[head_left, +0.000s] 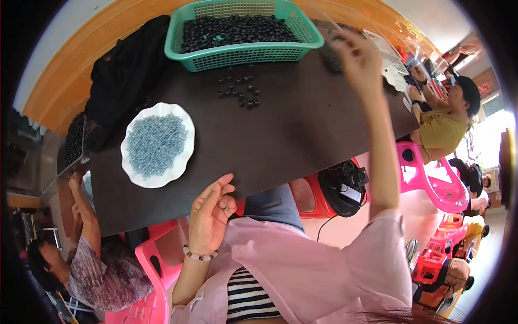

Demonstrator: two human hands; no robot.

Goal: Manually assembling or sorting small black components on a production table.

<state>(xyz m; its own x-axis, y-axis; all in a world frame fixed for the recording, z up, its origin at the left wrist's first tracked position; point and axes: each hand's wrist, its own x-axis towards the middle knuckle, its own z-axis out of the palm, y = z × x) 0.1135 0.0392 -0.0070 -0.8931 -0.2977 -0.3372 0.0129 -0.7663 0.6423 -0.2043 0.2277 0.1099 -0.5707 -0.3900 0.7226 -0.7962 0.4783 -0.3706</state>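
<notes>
My left hand [212,213], a beaded bracelet at its wrist, is held at the table's near edge with its fingers curled together. Anything between those fingertips is too small to make out. Stretched far out to the right, my right hand [359,62] is smeared by motion, so its fingers do not read clearly. It is nearest a dark heap [332,58] beside the green basket. A white scalloped plate [186,154] holds small grey-blue beads [156,144]. Several loose black ring-like pieces [237,92] lie on the dark table [232,135].
The green plastic basket [248,56] at the back is filled with black pieces [232,31]. Black cloth [121,75] lies at the left. Co-workers sit left [91,264] and right [448,116]. A black bag [345,186] rests on a red stool [310,197].
</notes>
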